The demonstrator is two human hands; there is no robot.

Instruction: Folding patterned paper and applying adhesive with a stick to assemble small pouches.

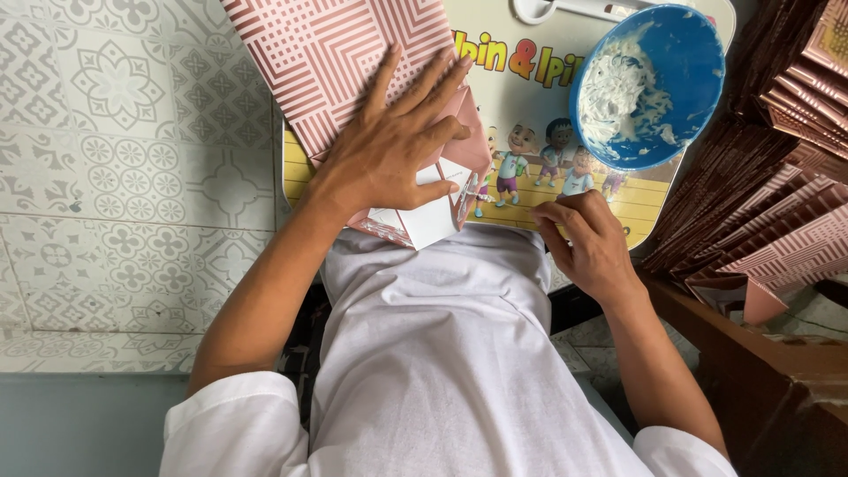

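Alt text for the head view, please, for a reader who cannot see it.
Seen from above, a person's left hand presses flat on a pink patterned paper bag lying on a cartoon-printed board. The right hand rests at the board's edge, below a blue bowl of white paste.

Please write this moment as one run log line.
left hand: flat on pink patterned paper bag | right hand: loosely curled, empty | blue paste bowl: beside

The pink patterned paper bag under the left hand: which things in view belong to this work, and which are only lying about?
In use:
- pink patterned paper bag, pressed flat by the left hand
- its folded bottom flap
- blue bowl of white paste
- right hand, at the board's near edge
- cartoon-printed lap board underneath

Lying about:
- stack of folded bags on the right
- tiled floor
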